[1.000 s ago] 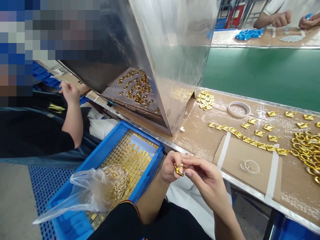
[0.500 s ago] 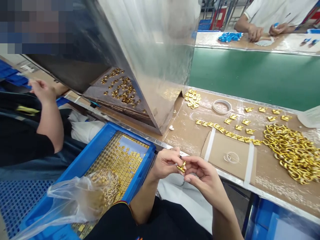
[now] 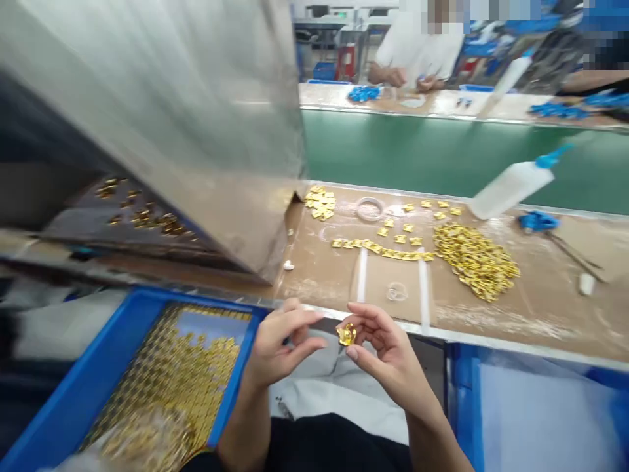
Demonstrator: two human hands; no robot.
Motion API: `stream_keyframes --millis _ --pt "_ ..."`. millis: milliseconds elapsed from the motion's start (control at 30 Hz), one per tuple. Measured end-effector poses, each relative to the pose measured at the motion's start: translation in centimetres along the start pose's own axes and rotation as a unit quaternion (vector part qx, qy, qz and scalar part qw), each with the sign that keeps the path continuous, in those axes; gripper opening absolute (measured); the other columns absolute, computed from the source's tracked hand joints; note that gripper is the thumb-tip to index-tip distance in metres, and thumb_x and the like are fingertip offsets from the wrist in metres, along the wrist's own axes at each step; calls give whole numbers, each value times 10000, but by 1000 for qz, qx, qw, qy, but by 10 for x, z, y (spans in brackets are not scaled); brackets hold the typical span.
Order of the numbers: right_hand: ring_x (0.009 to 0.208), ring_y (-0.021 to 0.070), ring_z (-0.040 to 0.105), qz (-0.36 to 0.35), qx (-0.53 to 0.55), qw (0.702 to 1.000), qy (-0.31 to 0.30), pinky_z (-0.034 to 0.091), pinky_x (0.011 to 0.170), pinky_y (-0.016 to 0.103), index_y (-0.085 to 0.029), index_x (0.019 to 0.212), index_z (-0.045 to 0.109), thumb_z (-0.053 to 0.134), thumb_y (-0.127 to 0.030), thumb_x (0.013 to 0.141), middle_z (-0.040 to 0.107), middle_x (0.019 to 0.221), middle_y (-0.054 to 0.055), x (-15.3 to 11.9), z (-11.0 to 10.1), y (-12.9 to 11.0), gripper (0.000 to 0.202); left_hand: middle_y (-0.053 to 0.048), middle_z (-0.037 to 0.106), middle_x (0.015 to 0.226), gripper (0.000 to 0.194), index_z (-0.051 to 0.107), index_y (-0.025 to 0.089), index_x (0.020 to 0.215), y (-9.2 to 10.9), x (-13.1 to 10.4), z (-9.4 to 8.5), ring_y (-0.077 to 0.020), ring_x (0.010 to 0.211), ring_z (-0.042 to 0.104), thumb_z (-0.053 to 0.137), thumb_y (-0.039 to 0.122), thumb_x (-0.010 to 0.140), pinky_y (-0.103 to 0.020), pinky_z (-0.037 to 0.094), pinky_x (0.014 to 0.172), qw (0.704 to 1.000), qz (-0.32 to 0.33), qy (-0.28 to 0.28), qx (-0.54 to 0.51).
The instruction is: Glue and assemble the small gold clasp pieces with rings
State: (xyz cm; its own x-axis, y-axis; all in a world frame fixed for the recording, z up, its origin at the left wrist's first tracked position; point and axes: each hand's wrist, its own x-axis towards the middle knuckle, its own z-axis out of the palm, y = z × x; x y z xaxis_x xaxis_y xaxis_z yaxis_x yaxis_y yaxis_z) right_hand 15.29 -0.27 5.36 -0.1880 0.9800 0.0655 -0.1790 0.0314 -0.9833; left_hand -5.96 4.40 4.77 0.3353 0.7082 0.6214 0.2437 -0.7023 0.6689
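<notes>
Between the thumb and fingers of my right hand (image 3: 388, 351) is a small shiny gold metal piece (image 3: 346, 334), held just off the front edge of the bench. To its left, my left hand (image 3: 282, 341) is open, thumb and forefinger apart and pointing toward the piece without touching it. Beyond both hands, a row of small gold pieces (image 3: 376, 248) crosses the top of a cardboard pad (image 3: 393, 278) fixed with white strips. Further right lies a heap of gold rings (image 3: 472, 259). More gold pieces (image 3: 320, 202) are clustered at the back left.
A metal hood (image 3: 236, 164) rises at left. Below it stands a blue tray (image 3: 228, 410) with rows of gold parts and a bagged bundle (image 3: 147, 436). A tape roll (image 3: 369, 209) and a white squeeze bottle (image 3: 514, 189) are on the bench. A co-worker (image 3: 417, 49) sits across the green belt (image 3: 383, 147).
My left hand has let go of the gold piece and drawn away to the left; the piece stays in my right hand. The view has swung right, bringing the squeeze bottle into sight.
</notes>
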Motion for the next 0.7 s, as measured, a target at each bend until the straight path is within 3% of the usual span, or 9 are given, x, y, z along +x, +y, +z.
stream_keyframes --millis 67,133,167,233,267,333,433,567,700 --pt "876 161 681 -15 -44 997 60 581 799 271 -303 1325 608 768 -357 930 710 1058 39 -11 -27 -3 429 87 451 590 263 657 195 1159 -5 -8 1 -82 539 459 720 256 911 -198 424 579 999 -35 3 3" --pt "853 183 690 -22 -129 975 179 588 777 302 -276 1316 605 764 -411 905 711 1030 51 -22 -70 -5 461 89 448 600 255 659 203 1166 -14 -16 3 -74 512 451 689 229 914 -189 434 575 997 -73 -1 27" --pt "829 192 685 -26 -192 945 264 588 758 315 -252 1294 610 758 -455 884 708 1010 60 -29 -96 -6 481 87 453 604 242 665 205 1155 -20 -21 5 -73 504 456 678 237 915 -182 436 561 996 -85 -9 39" --pt "793 225 680 -13 -318 846 427 589 724 359 -192 1236 621 726 -579 816 703 956 87 -43 -149 -7 581 81 464 608 207 681 202 1109 -30 -29 8 -73 490 460 651 285 922 -174 452 556 992 -109 -26 53" --pt "783 247 681 3 -369 793 485 590 699 384 -168 1200 625 685 -658 776 704 936 106 -49 -172 -6 651 79 472 607 202 688 201 1086 -34 -32 9 -74 485 461 644 312 923 -172 466 564 990 -119 -36 60" --pt "780 288 681 14 -396 750 530 586 695 443 -119 1173 619 623 -725 742 701 932 159 -57 -203 -1 744 73 490 607 201 699 201 1041 -37 -39 9 -76 482 467 627 351 930 -169 488 585 987 -136 -42 70" --pt "750 289 676 15 -419 744 520 582 694 455 -105 1169 629 564 -736 763 703 920 172 -49 -210 17 753 63 510 606 198 719 203 985 -37 -44 9 -82 491 483 625 368 929 -170 497 590 986 -148 -37 73" --pt "777 275 675 6 -457 769 447 576 767 436 -143 1195 655 573 -591 845 715 942 137 -13 -180 44 574 48 531 605 198 738 200 929 -33 -43 9 -92 506 508 644 373 916 -176 468 537 988 -143 -16 59" --pt "917 300 663 -1 -499 768 402 531 909 465 -144 1210 652 589 -374 892 716 1013 143 32 -166 54 398 24 573 625 176 756 208 911 -30 -47 7 -109 527 544 651 350 910 -188 458 509 989 -140 -8 56"
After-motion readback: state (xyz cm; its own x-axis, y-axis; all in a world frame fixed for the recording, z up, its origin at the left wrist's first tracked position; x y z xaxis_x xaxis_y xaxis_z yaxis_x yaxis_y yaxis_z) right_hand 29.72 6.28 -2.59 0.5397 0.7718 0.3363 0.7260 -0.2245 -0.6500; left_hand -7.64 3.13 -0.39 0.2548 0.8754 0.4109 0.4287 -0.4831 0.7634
